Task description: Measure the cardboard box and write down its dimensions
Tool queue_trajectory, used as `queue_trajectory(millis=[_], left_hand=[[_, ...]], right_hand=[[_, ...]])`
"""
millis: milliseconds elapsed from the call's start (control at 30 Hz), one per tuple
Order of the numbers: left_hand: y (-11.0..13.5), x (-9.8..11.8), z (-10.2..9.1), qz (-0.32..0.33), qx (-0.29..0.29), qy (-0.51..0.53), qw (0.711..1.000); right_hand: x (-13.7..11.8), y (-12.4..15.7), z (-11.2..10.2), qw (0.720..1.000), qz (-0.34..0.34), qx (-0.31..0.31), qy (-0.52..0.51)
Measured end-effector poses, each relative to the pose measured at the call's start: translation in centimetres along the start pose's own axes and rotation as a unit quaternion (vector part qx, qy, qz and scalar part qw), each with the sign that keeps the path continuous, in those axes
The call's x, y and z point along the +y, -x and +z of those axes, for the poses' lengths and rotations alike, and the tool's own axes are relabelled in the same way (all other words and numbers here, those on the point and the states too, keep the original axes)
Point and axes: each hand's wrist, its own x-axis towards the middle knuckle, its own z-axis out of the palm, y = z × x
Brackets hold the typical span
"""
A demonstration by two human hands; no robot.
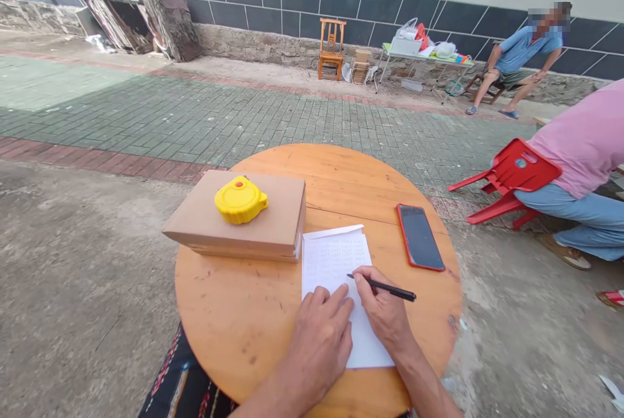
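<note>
My right hand (pixel 383 306) is closed around a black pen (pixel 383 287), its tip resting on a white sheet of paper (pixel 334 259) with faint printed rows. My left hand (pixel 319 337) lies flat on the lower part of the sheet, fingers stretched out, holding nothing. The paper sits on a round wooden table (pixel 234 314). To the left of the sheet lies a flat cardboard box (pixel 273 226) with a yellow tape measure (pixel 240 199) on top. A red-cased phone (pixel 420 236) lies face up to the right of the paper.
A person in a pink shirt sits on a red plastic chair (pixel 509 177) at the right. Farther back another person sits by a folding table (pixel 424 57) with bags, beside a wooden chair (pixel 332 49). Paved ground surrounds the table.
</note>
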Motion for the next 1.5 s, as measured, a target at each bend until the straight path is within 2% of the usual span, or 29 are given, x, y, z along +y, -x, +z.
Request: queue_trajectory(millis=[300, 633, 867, 967, 1033, 1133, 1200, 1300, 1400, 1500], left_hand=[[0.0, 0.1, -0.1, -0.006, -0.003, -0.004, 1.000], [-0.1, 0.1, -0.1, -0.006, -0.004, -0.005, 1.000], [-0.1, 0.0, 0.0, 0.001, 0.007, 0.001, 1.000], [-0.1, 0.0, 0.1, 0.002, 0.012, 0.004, 1.000], [0.0, -0.2, -0.1, 0.007, 0.023, 0.016, 1.000], [0.9, -1.1, -1.1, -0.002, 0.065, 0.018, 0.998], [1.9, -2.0, -2.0, -0.030, 0.102, -0.004, 0.994], [3.3, -3.4, -2.4, -0.051, 0.128, -0.047, 0.989], [4.0, -3.9, -1.6, -0.040, 0.123, -0.064, 0.990], [3.7, -3.7, -0.5, -0.039, 0.118, -0.070, 0.990]], right_hand=[[-0.1, -0.1, 0.1, 1.000, -0.011, -0.004, 0.014], [0.0, 0.0, 0.0, 1.000, 0.008, -0.006, -0.009], [-0.1, 0.1, 0.1, 0.998, 0.033, 0.018, -0.053], [0.0, 0.1, 0.1, 0.998, 0.016, 0.049, -0.045], [0.1, 0.1, -0.5, 0.997, -0.024, 0.068, -0.014], [0.7, 0.1, -2.5, 0.988, -0.105, 0.037, 0.104], [1.5, 0.2, -4.1, 0.964, -0.143, 0.000, 0.224], [3.1, 0.2, -5.9, 0.911, -0.179, -0.036, 0.369], [4.5, 0.4, -6.4, 0.881, -0.206, -0.042, 0.424], [5.7, 0.7, -6.0, 0.884, -0.208, -0.003, 0.418]])
